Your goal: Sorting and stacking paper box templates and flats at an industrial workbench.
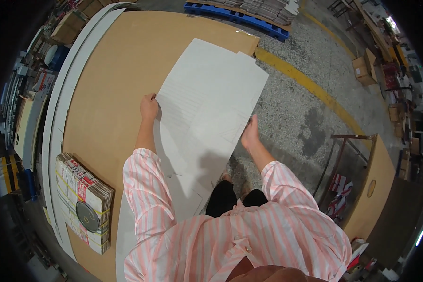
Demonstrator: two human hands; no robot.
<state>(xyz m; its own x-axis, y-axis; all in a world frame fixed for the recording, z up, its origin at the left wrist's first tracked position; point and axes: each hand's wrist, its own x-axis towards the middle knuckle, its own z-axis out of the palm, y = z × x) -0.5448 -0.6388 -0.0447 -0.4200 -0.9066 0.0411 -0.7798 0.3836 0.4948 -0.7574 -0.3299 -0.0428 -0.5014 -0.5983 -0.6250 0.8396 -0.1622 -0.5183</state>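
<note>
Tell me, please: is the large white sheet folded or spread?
Spread: the white sheet shows one broad open face, the left hand and right hand at its opposite edges.

Grey speckled floor (284, 105), stained at right, carries yellow line (310, 84); blue pallet (239, 20) stands far; bright light strip (419, 238) near right.

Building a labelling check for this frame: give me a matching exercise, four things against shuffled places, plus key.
1. Large flat white cardboard sheet
2. Yellow-strapped bundle of flat printed cardboard
3. Blue slatted pallet
4. Wide yellow painted line

A. On the grey floor
B. Between left hand and right hand
C. Beneath stacked grey sheets
D. Left of the left forearm

Pairs: 1-B, 2-D, 3-C, 4-A
</note>
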